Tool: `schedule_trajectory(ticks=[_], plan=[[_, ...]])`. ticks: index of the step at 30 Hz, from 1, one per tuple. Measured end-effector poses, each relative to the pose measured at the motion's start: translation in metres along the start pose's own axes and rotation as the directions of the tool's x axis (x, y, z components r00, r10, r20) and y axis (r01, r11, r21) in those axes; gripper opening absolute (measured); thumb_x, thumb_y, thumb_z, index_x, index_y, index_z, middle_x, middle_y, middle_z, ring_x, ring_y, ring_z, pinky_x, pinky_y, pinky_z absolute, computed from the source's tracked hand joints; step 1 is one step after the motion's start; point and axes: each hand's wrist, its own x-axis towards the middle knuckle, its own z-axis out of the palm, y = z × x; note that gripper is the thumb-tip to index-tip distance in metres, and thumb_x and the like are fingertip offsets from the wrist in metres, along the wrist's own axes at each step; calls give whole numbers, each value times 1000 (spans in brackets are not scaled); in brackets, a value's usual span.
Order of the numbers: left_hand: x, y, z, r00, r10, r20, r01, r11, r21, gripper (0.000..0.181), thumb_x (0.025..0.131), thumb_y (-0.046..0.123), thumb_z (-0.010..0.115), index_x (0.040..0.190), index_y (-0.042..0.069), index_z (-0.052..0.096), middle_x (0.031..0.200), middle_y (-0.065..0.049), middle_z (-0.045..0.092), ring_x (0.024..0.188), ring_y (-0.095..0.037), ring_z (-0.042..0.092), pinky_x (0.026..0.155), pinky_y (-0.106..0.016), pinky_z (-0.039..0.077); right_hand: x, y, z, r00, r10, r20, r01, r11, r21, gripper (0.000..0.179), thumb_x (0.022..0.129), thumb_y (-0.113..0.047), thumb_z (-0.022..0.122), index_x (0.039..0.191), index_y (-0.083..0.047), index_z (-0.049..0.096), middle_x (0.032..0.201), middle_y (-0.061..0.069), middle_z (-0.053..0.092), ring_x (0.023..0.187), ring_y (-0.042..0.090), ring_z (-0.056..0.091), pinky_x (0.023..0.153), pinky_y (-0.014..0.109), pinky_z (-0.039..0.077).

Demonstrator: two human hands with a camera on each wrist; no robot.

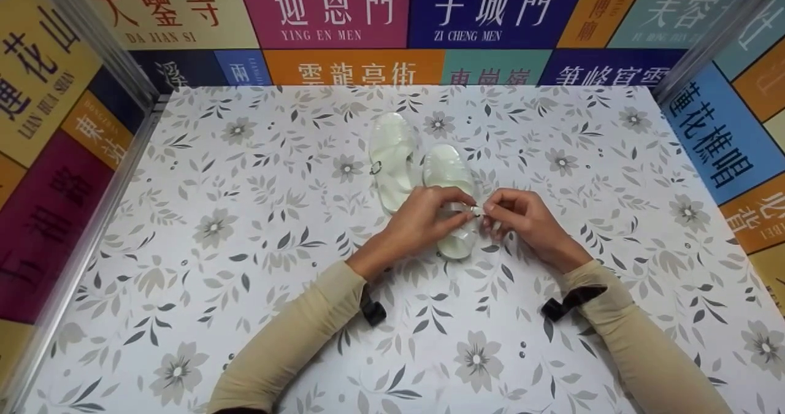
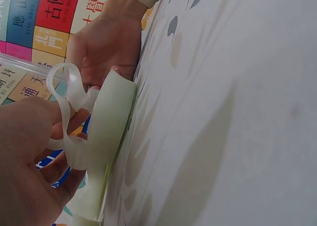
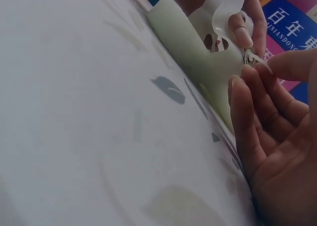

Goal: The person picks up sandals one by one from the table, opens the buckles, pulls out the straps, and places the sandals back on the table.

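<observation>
Two pale green-white sandals lie side by side on the table, soles down. Over the right sandal [image 1: 446, 162] both hands meet at its ankle strap [image 2: 64, 107]. The left hand [image 1: 417, 218] pinches the strap beside a small metal buckle [image 3: 248, 57], thumb and fingers on either side. Opposite it, the right hand [image 1: 521, 214] pinches the thin free end of the strap between thumb and index finger, its other fingers loosely bent. That end sits at the buckle; whether it is fastened I cannot tell. The left sandal [image 1: 391, 144] lies untouched, its buckle [image 1: 376, 167] on the outer side.
A white cloth [image 1: 276, 340] with grey flowers and leaves covers the table. Colourful panels [image 1: 343, 9] with Chinese lettering stand behind and at both sides. Black camera mounts [image 1: 373, 310] are strapped to both wrists over beige sleeves [image 1: 300, 334].
</observation>
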Motion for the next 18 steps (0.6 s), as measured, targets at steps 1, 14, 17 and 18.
schedule_trajectory(ticks=[1,14,17,18], plan=[[0,0,0,1000,0,0,0,1000,1,21,102,22,78,120,12,81,118,-1,83,116,-12,77,101,-17,56,0,1,0,1000,-8,7,8,1000,-9,27,107,-10,66,101,16,64,81,14,71,59,19,64,52,29,57],[0,1,0,1000,-12,2,12,1000,-12,22,102,23,78,121,12,81,119,-2,83,116,-13,77,101,-16,57,0,0,0,1000,-7,-4,7,1000,15,29,107,-11,65,100,17,62,80,13,71,59,21,65,51,30,58],[0,0,0,1000,-13,0,13,1000,-14,22,102,23,78,120,12,81,119,-2,83,115,-12,77,100,-16,57,0,0,0,1000,-14,-4,14,1000,11,26,106,-9,66,101,16,62,80,15,71,59,21,66,51,31,59],[0,0,0,1000,-11,0,11,1000,-12,21,102,23,78,120,12,81,119,-2,83,115,-12,77,100,-16,56,0,0,0,1000,-18,-1,18,1000,6,25,106,-8,66,101,16,62,81,16,72,59,21,66,51,31,58]])
